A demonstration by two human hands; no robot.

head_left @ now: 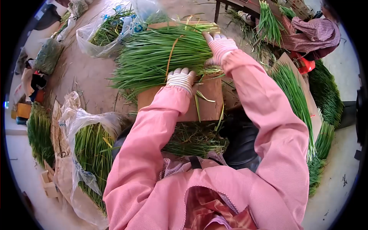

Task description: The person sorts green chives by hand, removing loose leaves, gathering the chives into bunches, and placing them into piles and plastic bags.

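Note:
A thick bundle of long green chives lies across a brown wooden block, its leaf tips to the left and pale stem ends to the right. An orange band crosses the bundle. My left hand, in a striped glove, holds the near side of the bundle close to the band, fingers curled over the leaves. At the stem end, my right hand, in a similar glove, grips the bundle with fingers and thumb set apart around it. The undersides of both hands are hidden.
Plastic bags of greens stand at the left and upper left. More chives lie at the right. Another person in a checked sleeve sits at upper right beside a table. Leaf scraps lie under the block.

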